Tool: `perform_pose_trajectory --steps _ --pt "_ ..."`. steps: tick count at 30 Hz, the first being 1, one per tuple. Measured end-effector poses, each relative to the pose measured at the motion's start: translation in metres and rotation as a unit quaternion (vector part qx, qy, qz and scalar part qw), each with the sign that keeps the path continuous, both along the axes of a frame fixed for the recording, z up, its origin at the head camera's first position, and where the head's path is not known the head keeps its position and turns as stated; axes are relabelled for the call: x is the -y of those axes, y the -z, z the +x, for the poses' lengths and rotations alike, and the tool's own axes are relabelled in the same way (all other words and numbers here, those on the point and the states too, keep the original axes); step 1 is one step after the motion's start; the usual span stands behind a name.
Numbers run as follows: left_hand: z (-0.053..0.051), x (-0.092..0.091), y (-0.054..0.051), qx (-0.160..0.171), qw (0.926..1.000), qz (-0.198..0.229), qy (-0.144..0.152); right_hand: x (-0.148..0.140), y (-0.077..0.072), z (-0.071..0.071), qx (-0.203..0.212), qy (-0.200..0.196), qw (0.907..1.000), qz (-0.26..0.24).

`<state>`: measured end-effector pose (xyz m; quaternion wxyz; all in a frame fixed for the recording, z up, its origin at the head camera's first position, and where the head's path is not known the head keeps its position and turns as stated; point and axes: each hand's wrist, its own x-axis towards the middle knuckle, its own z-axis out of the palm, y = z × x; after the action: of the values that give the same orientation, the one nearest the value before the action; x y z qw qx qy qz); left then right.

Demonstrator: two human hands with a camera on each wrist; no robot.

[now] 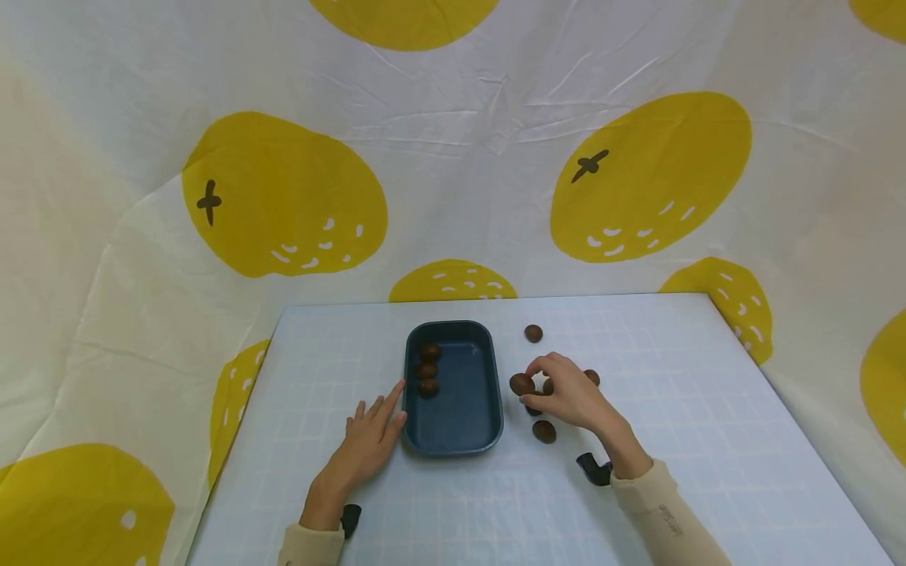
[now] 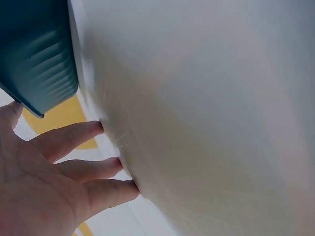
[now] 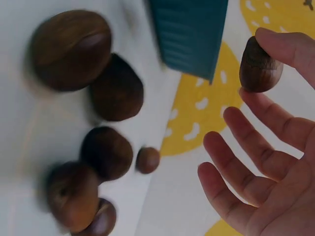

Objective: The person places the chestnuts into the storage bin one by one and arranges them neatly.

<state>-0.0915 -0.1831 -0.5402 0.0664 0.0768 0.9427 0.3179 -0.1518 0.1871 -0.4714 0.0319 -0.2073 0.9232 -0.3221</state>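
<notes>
My right hand pinches a brown chestnut between thumb and index finger, raised off the table, while its other fingers spread loosely. Several more chestnuts lie below and around that hand, some partly hidden by it in the head view. A dark blue-green tray stands to the left, with three chestnuts in a row along its left inner side. Beside the tray's left wall is my left hand, fingers extended; the index fingertip touches the rim and other fingertips meet the tabletop in the left wrist view.
The white table has a faint grid pattern. One chestnut lies apart toward the back, and another chestnut nearer the front. A white cloth with yellow fruit prints hangs behind the table and at its sides.
</notes>
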Motion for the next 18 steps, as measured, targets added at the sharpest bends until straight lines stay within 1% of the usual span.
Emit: perform_pose_trajectory --steps 3,7,11,15,18 --pt "0.001 -0.001 -0.001 -0.001 1.0000 0.001 -0.002 0.013 -0.006 -0.005 -0.003 -0.012 0.9999 0.007" --pt "0.001 -0.001 -0.001 -0.002 1.0000 0.003 -0.003 0.030 -0.013 -0.014 -0.023 -0.037 0.9989 0.016" --pt "0.001 -0.001 -0.001 -0.002 1.0000 0.004 -0.003 0.045 -0.021 -0.023 -0.037 -0.063 0.9973 0.014" --pt "0.001 -0.001 -0.001 -0.001 1.0000 0.005 -0.004 0.061 -0.027 -0.033 -0.028 -0.081 0.9963 0.004" --pt "0.002 -0.001 -0.001 -0.004 1.0000 0.005 -0.003 0.074 -0.028 -0.041 -0.024 -0.105 0.9942 -0.001"
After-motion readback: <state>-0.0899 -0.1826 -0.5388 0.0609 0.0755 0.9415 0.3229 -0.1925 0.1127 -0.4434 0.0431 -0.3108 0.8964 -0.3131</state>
